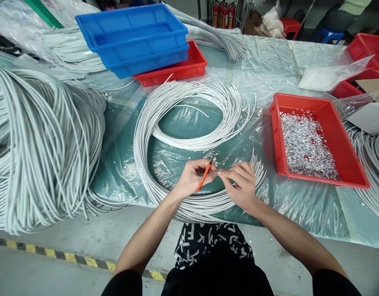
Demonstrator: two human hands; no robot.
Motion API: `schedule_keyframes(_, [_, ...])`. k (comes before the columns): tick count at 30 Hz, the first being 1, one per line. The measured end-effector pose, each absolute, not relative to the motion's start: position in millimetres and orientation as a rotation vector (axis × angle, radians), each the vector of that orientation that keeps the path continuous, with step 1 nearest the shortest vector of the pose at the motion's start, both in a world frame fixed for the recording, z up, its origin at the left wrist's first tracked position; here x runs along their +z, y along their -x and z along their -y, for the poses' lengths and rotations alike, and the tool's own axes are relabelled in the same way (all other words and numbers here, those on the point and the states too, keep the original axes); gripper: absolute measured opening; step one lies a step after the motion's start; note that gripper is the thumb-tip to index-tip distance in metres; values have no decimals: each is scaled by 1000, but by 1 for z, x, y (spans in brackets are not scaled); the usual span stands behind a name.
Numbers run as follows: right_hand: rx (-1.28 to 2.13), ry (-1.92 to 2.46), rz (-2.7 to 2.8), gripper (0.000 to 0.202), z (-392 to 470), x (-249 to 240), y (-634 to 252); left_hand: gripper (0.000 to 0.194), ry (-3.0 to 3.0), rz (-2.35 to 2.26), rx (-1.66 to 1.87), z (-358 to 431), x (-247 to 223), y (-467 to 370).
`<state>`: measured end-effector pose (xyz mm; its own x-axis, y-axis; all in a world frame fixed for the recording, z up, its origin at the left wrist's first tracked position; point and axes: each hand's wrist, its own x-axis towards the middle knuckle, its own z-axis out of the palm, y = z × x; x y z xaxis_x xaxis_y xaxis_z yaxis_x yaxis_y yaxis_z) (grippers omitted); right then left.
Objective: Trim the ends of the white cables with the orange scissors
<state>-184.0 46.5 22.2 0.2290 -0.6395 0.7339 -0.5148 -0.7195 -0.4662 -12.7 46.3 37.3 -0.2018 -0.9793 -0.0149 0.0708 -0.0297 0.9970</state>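
Note:
My left hand (195, 176) is closed around an orange-handled tool (204, 177), which slants between its fingers, and its fingertips meet a thin cable end. My right hand (241, 184) pinches something small at that same spot, probably the cable end (218, 172); the detail is too small to tell. Both hands are above the near side of a coiled bundle of white cables (143, 152). Cut cable ends (259, 168) fan out just right of my right hand. Small scraps lie on the table beyond my fingers.
A red tray (350, 156) of small shiny metal pieces (306, 144) stands at the right. Stacked blue trays (140, 37) rest over a red tray (195, 61) at the back. A large cable heap (47, 144) fills the left; more cables (371, 164) lie far right.

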Motion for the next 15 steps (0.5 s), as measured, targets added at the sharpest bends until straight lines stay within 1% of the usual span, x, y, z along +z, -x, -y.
schedule_keyframes(6, [-1471, 2285, -1121, 12, -46, 22, 183, 23, -1047, 1254, -1423, -46, 37, 13])
schedule_keyframes(15, [-1385, 2162, -1140, 13, -47, 26, 182, 18, -1050, 1222, -1423, -46, 38, 12])
